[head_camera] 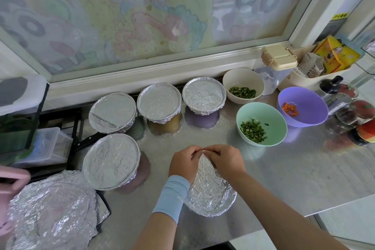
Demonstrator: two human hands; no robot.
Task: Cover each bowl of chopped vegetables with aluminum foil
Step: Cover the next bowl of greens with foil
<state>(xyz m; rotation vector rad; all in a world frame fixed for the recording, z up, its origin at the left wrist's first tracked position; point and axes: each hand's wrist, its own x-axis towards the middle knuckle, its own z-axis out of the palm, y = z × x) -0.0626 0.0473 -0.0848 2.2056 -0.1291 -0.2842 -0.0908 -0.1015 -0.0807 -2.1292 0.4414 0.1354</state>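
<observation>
On the counter [284,170], each grip, left hand [183,163] and right hand [225,160], pinches crinkled foil [209,191].

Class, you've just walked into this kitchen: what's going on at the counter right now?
A person is fitting foil over a bowl at the near edge of the steel counter. The left hand and right hand both pinch the foil at the bowl's far rim. Four covered bowls sit to the left. A cream bowl, a green bowl and a purple bowl are uncovered. Spare foil sheets lie near left.
</observation>
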